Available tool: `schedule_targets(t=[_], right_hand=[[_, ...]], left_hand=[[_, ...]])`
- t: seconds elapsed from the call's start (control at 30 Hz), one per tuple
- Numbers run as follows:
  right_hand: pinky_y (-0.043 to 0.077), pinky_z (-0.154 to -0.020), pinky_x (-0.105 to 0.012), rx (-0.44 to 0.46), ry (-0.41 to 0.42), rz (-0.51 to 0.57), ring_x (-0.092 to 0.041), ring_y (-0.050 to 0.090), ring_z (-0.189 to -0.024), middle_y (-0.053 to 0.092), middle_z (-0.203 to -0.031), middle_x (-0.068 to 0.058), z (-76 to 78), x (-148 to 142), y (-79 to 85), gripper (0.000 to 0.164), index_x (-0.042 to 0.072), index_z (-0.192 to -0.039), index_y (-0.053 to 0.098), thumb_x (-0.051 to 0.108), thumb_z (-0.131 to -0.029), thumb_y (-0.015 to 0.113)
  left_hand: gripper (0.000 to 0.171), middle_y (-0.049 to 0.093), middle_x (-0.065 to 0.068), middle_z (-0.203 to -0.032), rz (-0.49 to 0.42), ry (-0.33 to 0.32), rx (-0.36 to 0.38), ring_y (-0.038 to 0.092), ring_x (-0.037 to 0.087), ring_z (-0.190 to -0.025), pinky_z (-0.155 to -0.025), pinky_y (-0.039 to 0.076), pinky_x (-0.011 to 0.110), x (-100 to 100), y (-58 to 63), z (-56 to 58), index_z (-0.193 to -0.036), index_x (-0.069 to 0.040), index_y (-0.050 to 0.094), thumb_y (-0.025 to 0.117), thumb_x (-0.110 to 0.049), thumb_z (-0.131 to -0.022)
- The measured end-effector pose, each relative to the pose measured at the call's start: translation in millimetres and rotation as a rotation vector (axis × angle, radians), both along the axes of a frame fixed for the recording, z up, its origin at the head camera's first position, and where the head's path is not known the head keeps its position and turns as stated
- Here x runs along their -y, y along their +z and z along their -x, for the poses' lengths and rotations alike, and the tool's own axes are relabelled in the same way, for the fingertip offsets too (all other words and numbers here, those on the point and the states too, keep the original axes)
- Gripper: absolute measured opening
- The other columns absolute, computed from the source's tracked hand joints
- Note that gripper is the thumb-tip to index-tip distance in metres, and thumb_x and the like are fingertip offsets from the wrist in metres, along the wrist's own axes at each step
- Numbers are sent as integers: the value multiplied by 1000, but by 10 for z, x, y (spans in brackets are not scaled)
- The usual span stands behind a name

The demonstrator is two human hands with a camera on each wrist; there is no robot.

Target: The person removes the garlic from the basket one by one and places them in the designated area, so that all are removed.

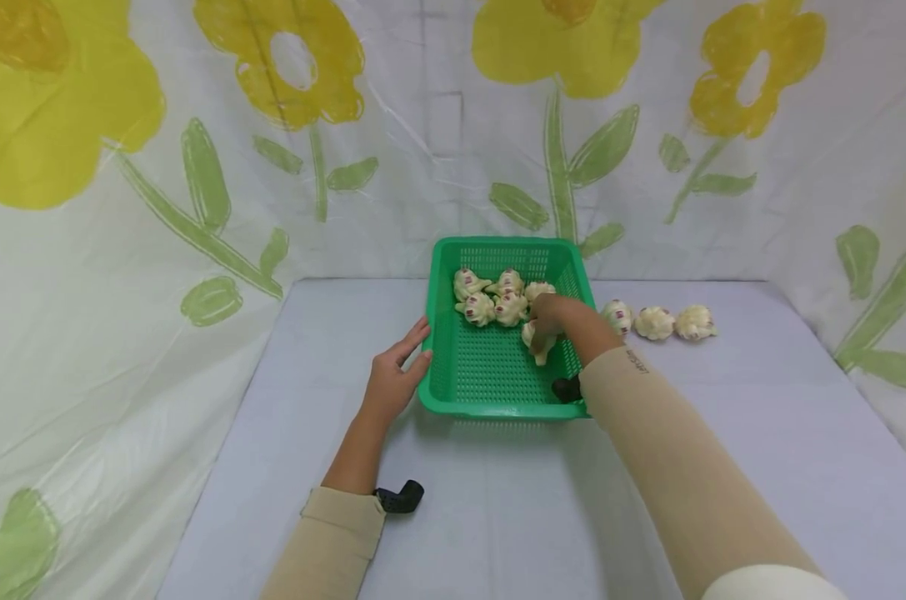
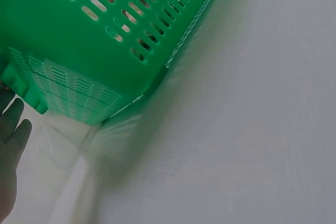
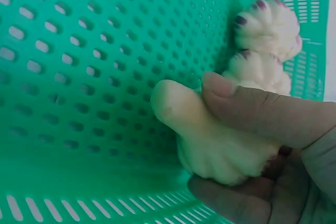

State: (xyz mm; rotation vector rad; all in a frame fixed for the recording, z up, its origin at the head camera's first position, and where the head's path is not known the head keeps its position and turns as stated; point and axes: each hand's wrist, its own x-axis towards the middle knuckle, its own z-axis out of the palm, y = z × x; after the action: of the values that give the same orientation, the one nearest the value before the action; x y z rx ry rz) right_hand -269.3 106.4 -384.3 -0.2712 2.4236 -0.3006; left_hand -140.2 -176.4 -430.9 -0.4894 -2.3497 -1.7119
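A green plastic basket point(image 1: 490, 410) with slotted walls stands on the table, several garlic bulbs point(image 1: 478, 309) grouped in its far part. Inside it, toward the right wall, my right hand point(image 1: 553, 317) grips one garlic bulb point(image 3: 220, 148) between thumb and fingers, stem end pointing out past the thumb. Two more bulbs point(image 3: 268, 30) show behind that hand in the right wrist view. My left hand point(image 1: 394, 379) is at the basket's left side, fingers extended and touching the rim. Only part of the left hand point(image 2: 10, 145) enters the left wrist view.
Right of the basket, three garlic bulbs point(image 1: 655, 323) lie in a row on the white table point(image 1: 437, 517). A white curtain point(image 1: 392, 208) painted with yellow flowers hangs behind and beside the table. Each wrist carries a small black device point(image 1: 400, 497).
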Motion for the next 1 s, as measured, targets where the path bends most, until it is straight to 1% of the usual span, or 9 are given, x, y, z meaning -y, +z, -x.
schedule_targets(t=[0.13,0.27,0.43,0.57,0.63,0.7,0.77,0.87,1.0], right_hand=[[58,-85,-40,11,5,9,-27,61,-109,54,-138,-17,32,-26,-27,63,1,-138,55,29,-86,77],[58,-83,-37,12,5,17,-25,61,-106,57,-132,-14,39,-37,-31,60,3,-134,58,33,-86,76],[56,-83,-39,-5,32,16,-21,61,-92,62,-107,-7,25,-45,-20,44,7,-117,66,38,-86,75],[54,-75,-36,-1,60,30,-15,53,-74,53,-80,1,27,-68,-8,29,12,-91,64,39,-86,75],[50,-68,-32,11,78,39,-12,45,-64,44,-68,3,30,-82,10,31,15,-77,58,39,-87,75],[46,-63,-29,29,95,54,-10,39,-59,37,-62,5,29,-97,34,36,17,-69,52,39,-87,74],[41,-59,-27,41,109,66,-10,33,-56,32,-59,7,23,-108,67,40,19,-65,48,40,-87,74],[37,-56,-26,57,118,100,-9,29,-55,30,-58,7,-7,-121,140,43,19,-63,45,41,-87,74],[35,-56,-26,29,140,149,-10,29,-54,31,-58,6,-44,-147,248,46,19,-63,42,42,-88,73]], left_hand=[[43,46,13,-151,5,3,14,43,24,-140,-115,37,40,-11,41,-15,-139,5,51,57,-7,-98],[43,45,13,-151,-4,-3,0,43,26,-140,-115,37,42,-14,43,-13,-139,6,51,56,-7,-98],[42,46,15,-150,0,2,-19,44,29,-139,-113,38,43,-23,25,-3,-138,7,51,56,-7,-98],[42,47,15,-149,4,8,-21,44,29,-138,-113,38,42,-34,14,-4,-138,7,52,57,-6,-98],[42,47,15,-149,0,6,-20,45,29,-138,-113,39,41,-35,13,-7,-138,7,52,57,-6,-98],[42,46,15,-149,-5,2,-19,44,29,-139,-113,38,41,-36,19,-10,-138,7,52,57,-6,-98],[42,47,15,-149,-4,3,-18,44,29,-138,-113,38,41,-34,20,-10,-137,7,52,57,-6,-98],[43,46,15,-150,-10,3,-19,44,30,-139,-114,38,44,-28,3,4,-138,7,52,57,-6,-97],[44,46,3,-151,-16,8,-25,43,20,-140,-115,37,39,8,-202,105,-141,-4,53,57,-14,-99]])
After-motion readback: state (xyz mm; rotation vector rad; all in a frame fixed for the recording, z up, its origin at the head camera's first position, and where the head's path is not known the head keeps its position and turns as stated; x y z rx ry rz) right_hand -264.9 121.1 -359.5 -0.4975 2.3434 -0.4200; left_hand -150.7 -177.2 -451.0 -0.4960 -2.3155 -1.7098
